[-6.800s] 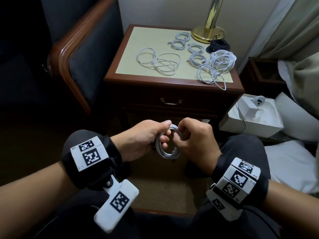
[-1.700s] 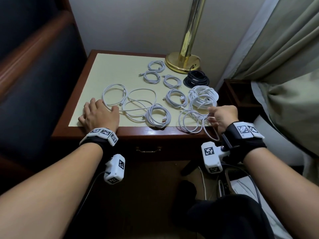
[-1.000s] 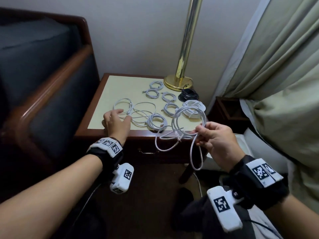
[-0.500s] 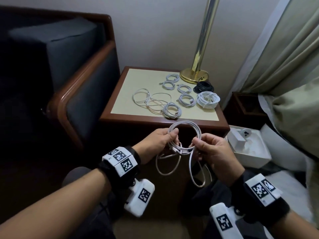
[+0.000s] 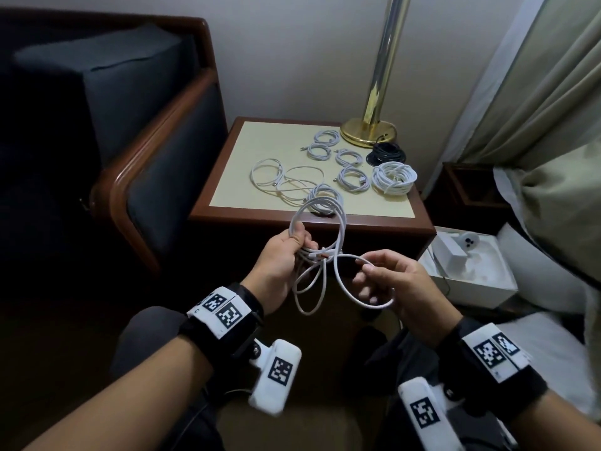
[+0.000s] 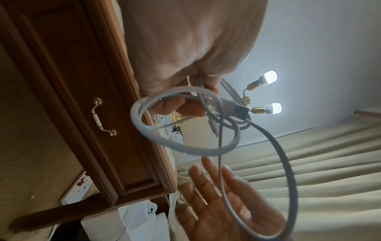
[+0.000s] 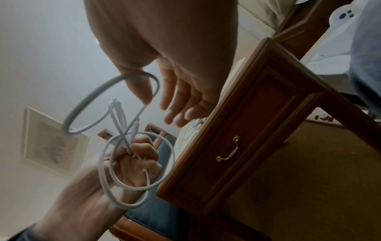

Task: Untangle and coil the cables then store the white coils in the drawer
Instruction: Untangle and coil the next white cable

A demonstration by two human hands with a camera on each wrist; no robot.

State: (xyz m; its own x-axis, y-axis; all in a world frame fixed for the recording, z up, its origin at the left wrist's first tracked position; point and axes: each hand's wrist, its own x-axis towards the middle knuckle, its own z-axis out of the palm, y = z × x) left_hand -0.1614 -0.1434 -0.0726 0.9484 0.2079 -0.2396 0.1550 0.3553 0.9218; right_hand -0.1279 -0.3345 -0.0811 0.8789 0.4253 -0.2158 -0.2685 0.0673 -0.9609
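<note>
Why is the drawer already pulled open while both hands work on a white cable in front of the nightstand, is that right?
Not quite: the drawer is closed, as the right wrist view shows. The rest holds: left hand and right hand both hold the white cable in front of the nightstand.

Left hand [image 5: 279, 262] in front of nightstand [image 5: 312, 219], fist closed round gathered cable [image 5: 338, 236] loops, thumb on top. Right hand [image 5: 395, 284] beside it, nearer nightstand's right corner, palm up, fingers [image 7: 175, 96] loosely spread; thumb and forefinger pinch one loop. Both forearms reach forward, wrists banded.
</note>
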